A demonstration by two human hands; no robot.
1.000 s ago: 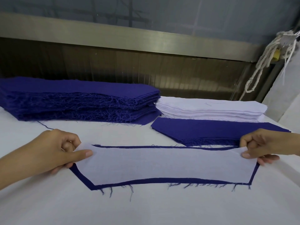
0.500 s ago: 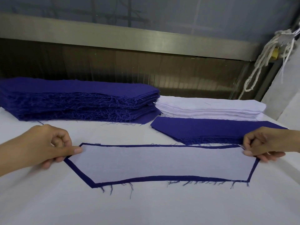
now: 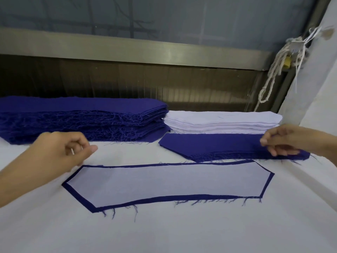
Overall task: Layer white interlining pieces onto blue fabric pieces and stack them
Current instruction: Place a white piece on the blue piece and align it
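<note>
A white interlining piece (image 3: 169, 181) lies flat on a blue fabric piece (image 3: 78, 196), whose edge shows as a narrow border all round it. My left hand (image 3: 63, 150) hovers just above and left of the pair's left end, fingers loosely curled, holding nothing. My right hand (image 3: 284, 141) is blurred and sits over the right end of a low stack of blue pieces (image 3: 209, 145), fingers curled down with nothing gripped. Behind that stack is a pile of white interlining (image 3: 222, 121).
A tall, frayed stack of blue fabric (image 3: 82, 117) fills the back left. The white-covered table (image 3: 164, 230) stretches toward me. A metal ledge (image 3: 127, 48) runs along the back, and a knotted rope (image 3: 273, 73) hangs at the right by a white drape.
Both hands have let go of the layered piece's ends. The left hand lifted up and left; the right hand moved up over the low blue stack. The piece now lies flat.
</note>
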